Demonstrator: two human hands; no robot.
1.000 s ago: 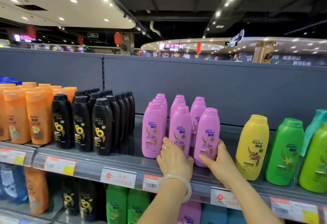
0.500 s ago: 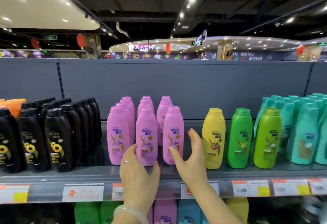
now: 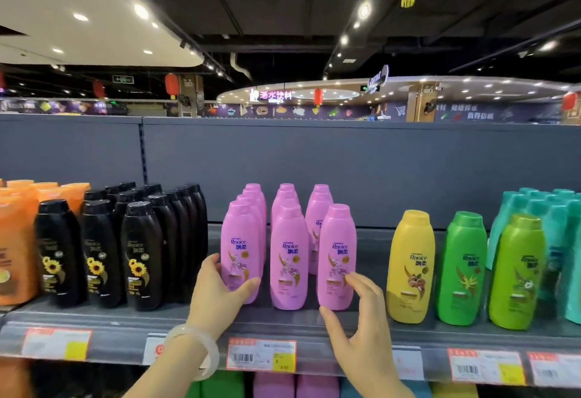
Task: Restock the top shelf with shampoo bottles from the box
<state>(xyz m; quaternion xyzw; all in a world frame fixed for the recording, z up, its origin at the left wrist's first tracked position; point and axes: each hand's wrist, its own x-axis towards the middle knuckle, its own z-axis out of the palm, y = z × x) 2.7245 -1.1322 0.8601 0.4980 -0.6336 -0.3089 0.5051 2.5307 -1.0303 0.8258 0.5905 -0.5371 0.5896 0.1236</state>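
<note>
Head view, stock on display, largest item first

Grey back panel (image 3: pixel 345 161): runs the full width behind the goods, upright.

Top shelf (image 3: pixel 132 316): grey deck with a front rail carrying price tags (image 3: pixel 261 354), some with yellow corners.

Black bottles (image 3: pixel 141 253): three columns running back from the front edge, sunflower labels, left of centre. Orange bottles (image 3: pixel 15 240) stand just beside them at the far left.

Teal bottles (image 3: pixel 553 209): a packed block at the far right, reaching back to the panel.

Pink shampoo bottles (image 3: pixel 288 259): three columns at shelf centre, all upright, labels facing out. Front left pink bottle (image 3: pixel 240 250), front middle one, and front right pink bottle (image 3: pixel 336 256) stand near the front edge with narrow gaps between them.

Yellow bottle (image 3: pixel 410 265): single, upright, right of the pink group and apart from it. Dark green bottle (image 3: pixel 462 268) and lime green bottle (image 3: pixel 517 272) follow in turn toward the right.

Left hand (image 3: pixel 217 297): curled around the lower part of the front left pink bottle, fingers behind its left side and thumb across the front, gripping it. A pale bangle (image 3: pixel 196 350) sits on the wrist.

Right hand (image 3: pixel 361 316): spread moderately wide, fingertips (image 3: pixel 352 278) touching the lower right face of the front right pink bottle, thumb near its base, not closed around it
</note>
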